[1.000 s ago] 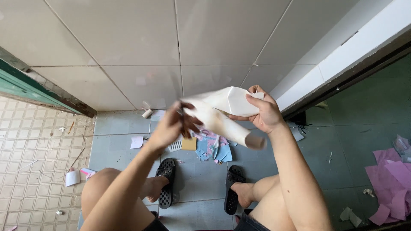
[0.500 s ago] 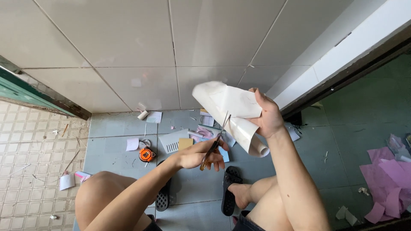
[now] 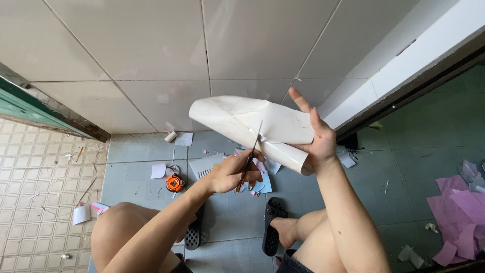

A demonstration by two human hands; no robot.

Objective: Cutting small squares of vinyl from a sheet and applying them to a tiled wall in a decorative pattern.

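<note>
My right hand (image 3: 317, 135) holds up a curled white sheet with faint marble veining (image 3: 242, 117), gripping its rolled right end. My left hand (image 3: 233, 172) grips a pair of scissors (image 3: 251, 153) whose blades point up into the lower edge of the sheet. Both hands are raised in front of a white tiled wall, above my knees and black sandals (image 3: 273, 225).
On the grey floor lie an orange tape measure (image 3: 175, 182), a small white roll (image 3: 170, 136), paper scraps and a white vent-like panel (image 3: 206, 166). Pink paper pieces (image 3: 457, 212) lie at the right. A green door edge (image 3: 30, 108) is at the left.
My left hand left the sheet, dropped, and came back up holding scissors, whose blades now meet the sheet's lower edge. My right hand kept the sheet raised.
</note>
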